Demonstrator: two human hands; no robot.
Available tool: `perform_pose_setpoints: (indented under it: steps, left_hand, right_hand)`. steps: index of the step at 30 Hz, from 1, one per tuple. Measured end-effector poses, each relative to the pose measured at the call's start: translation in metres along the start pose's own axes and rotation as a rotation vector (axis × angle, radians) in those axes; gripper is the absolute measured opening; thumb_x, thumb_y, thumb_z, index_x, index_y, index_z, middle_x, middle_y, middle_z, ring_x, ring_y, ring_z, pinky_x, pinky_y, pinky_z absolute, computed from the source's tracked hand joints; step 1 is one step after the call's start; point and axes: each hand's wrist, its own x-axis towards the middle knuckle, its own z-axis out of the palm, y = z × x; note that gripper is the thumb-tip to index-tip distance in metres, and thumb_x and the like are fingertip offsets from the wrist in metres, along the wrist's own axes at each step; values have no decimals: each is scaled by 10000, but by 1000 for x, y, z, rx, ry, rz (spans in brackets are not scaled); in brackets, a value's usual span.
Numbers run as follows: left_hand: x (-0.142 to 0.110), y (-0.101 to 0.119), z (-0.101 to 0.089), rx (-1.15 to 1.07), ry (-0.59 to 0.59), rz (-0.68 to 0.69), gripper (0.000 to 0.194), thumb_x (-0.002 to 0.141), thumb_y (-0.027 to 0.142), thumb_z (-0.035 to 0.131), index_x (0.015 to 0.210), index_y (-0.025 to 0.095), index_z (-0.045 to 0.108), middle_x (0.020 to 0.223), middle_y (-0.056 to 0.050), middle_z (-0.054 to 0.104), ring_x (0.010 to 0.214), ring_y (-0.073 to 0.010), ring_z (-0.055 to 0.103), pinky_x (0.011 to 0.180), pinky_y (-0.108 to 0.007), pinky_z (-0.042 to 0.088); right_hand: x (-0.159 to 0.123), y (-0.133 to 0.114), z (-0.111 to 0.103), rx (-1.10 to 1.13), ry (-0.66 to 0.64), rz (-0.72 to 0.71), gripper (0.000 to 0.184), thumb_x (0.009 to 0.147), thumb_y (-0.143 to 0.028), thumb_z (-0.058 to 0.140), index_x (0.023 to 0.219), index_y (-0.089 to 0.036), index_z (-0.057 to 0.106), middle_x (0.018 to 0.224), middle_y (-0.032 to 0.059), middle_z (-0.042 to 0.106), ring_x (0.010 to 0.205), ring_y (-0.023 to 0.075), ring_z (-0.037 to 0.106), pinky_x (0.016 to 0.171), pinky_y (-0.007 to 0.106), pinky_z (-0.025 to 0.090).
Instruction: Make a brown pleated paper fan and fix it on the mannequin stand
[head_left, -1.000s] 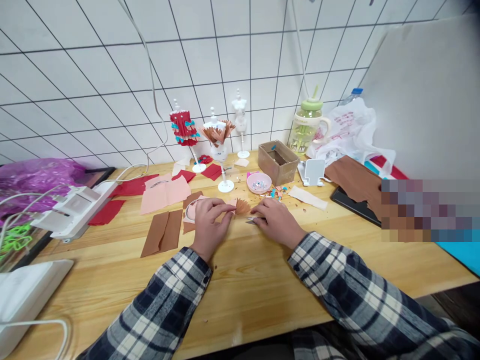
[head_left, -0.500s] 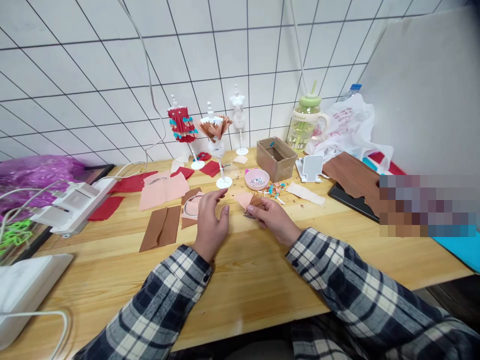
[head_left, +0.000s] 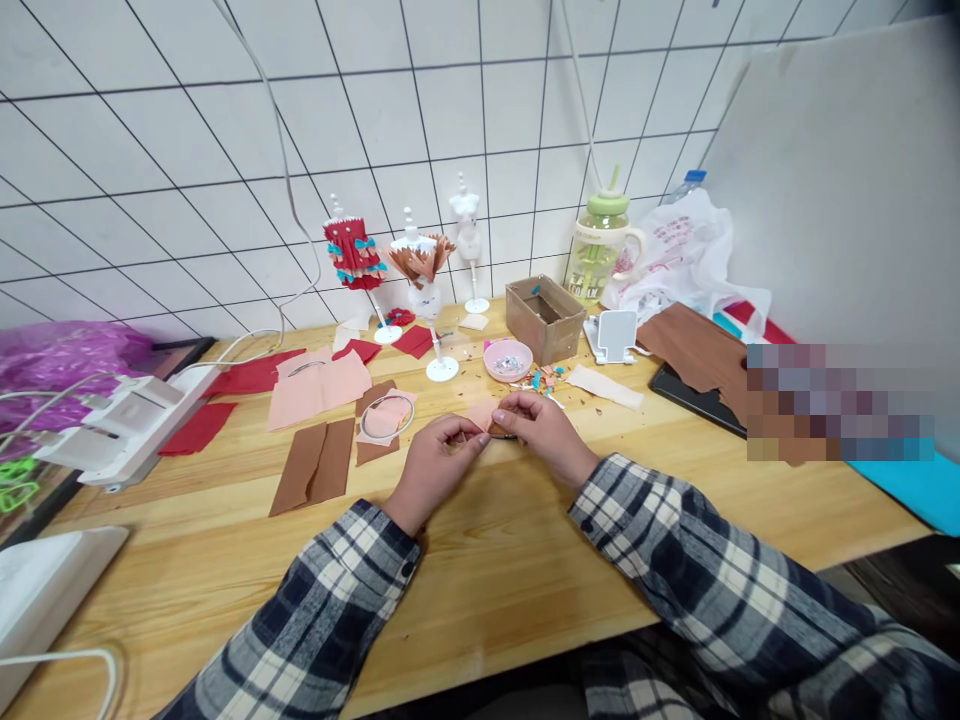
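Observation:
Low over the table, both hands meet at a small piece of pink and brown crepe paper [head_left: 478,412]. My right hand [head_left: 551,440] pinches it from the right, its fingers covering most of the brown part. On the other side, my left hand [head_left: 439,465] has thumb and forefinger closed at the paper's lower left edge. A thin dark edge shows under the fingertips; what it is I cannot make out. Left of my left hand, a metal ring [head_left: 412,422] lies over pink paper on brown paper. Folded brown paper [head_left: 330,460] lies farther left.
Behind the hands stand dress-form stands in red paper [head_left: 347,255], in brown paper [head_left: 424,265], and a bare white one [head_left: 469,235]. A pink dish of sequins [head_left: 508,361], paper scraps [head_left: 547,380], a cardboard box [head_left: 546,330] and a green-lidded bottle [head_left: 600,245] are nearby.
My left hand has come down from beside the ring and closed on the paper, where its fingers were apart before. My right hand keeps its pinch. The view has shifted slightly.

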Motion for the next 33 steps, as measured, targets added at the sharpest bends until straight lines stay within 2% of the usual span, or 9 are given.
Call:
perform_pose_setpoints:
  steps: [3,6,10,14,18,23,26,30,33]
  left_hand:
    - [0,-1,0,28,-73,30,144,770,343,680,732,208,713,755,-32,700,752,-198,609,714,-302,444]
    - [0,-3,2,-40,-118,-21,148,757,338,687,721,196,708,751,-33,706,739,-196,614,711,-300,449]
    - [0,-7,3,-195,-94,-140,202,750,376,699,733,174,707,688,-24,689,636,-170,585,614,-271,434]
    - [1,-12,2,-259,-94,-126,225,756,394,710,814,179,743,776,-48,723,725,-196,623,690,-296,467]
    - [-1,-10,-2,-142,-7,6,183,784,384,697,761,207,738,779,-51,715,764,-207,625,742,-321,467]
    - [-9,1,-8,32,90,119,128,799,355,685,745,244,721,773,-54,709,780,-232,624,751,-361,467]
    - [-17,2,-6,44,89,111,114,836,344,639,846,266,721,863,-58,720,841,-240,633,775,-375,484]
    - [-16,-1,-4,47,93,34,151,837,356,635,910,262,728,819,-47,688,807,-231,624,769,-379,495]
    - [7,0,-16,49,272,-35,402,833,371,645,1221,268,639,945,-60,672,879,-230,620,823,-396,494]
  right_hand:
    - [2,-2,-5,-57,-59,-7,331,658,-426,773,765,-145,637,742,-4,631,707,119,545,711,276,432]
    - [4,-4,-9,-79,-92,0,339,667,-425,774,799,-140,647,753,3,641,716,121,557,712,277,437]
    - [3,-4,-9,-34,-111,55,494,683,-450,767,1052,-150,633,827,17,646,724,126,569,588,233,407]
    - [-2,-4,-1,26,-111,120,467,618,-372,825,983,-152,634,809,8,645,665,101,549,517,195,370]
    - [-10,-1,10,203,-114,254,392,637,-413,811,865,-160,616,562,-86,471,429,40,316,375,178,182]
    - [-16,3,20,339,-134,307,338,639,-387,813,801,-165,615,555,-90,421,435,34,290,370,174,164]
    - [-16,2,21,291,-80,263,365,618,-423,821,789,-170,622,612,-64,514,424,28,302,365,178,186]
    - [-12,-3,15,295,27,214,451,562,-476,852,794,-185,598,640,-47,566,424,30,322,359,174,203]
    - [-8,-2,9,338,71,233,498,538,-496,867,818,-187,594,677,-27,595,430,36,340,354,175,207]
